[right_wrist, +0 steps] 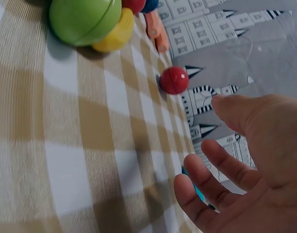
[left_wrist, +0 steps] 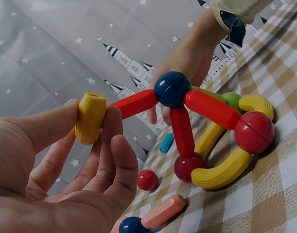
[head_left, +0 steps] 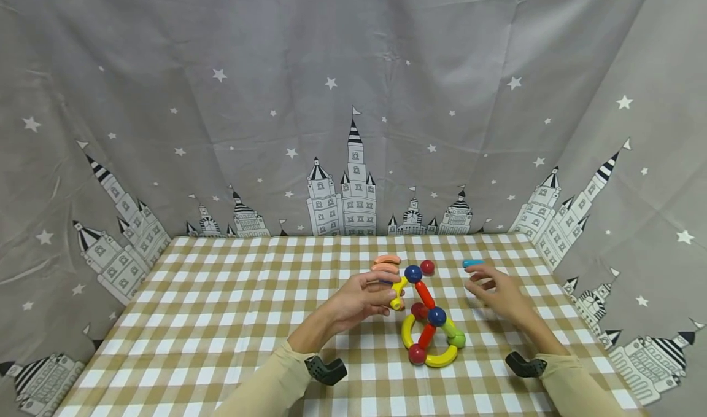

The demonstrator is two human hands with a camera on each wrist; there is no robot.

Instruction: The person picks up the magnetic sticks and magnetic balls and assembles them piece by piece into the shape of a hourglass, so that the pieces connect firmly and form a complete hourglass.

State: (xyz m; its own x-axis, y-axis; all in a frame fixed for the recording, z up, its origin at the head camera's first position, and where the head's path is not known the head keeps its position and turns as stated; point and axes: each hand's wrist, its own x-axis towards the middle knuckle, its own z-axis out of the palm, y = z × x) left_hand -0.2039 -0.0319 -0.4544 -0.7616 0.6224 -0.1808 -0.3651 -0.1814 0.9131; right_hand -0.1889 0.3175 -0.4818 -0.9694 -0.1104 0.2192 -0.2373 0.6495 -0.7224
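Observation:
My left hand [head_left: 361,300] pinches a yellow curved magnetic stick [left_wrist: 90,119] between thumb and fingertips, beside the upper blue ball [head_left: 412,274] of a ball-and-stick structure. A slanting red stick [head_left: 424,295] links that ball to a lower blue ball [head_left: 437,316]. More red sticks run down to red balls [head_left: 417,354] on a base of yellow curved sticks [head_left: 442,360], with a green ball [head_left: 456,340] at its right. In the left wrist view, the upper blue ball is hidden behind my fingers. My right hand [head_left: 499,294] hovers with fingers loosely bent, near a light-blue stick [head_left: 472,263], holding nothing.
Behind the structure, a loose red ball [head_left: 428,267] and two salmon curved sticks [head_left: 387,260] lie on the checked tablecloth [head_left: 221,319]. Another blue ball [left_wrist: 133,225] sits by a salmon stick. A grey curtain with castles [head_left: 353,97] stands along the table's back edge.

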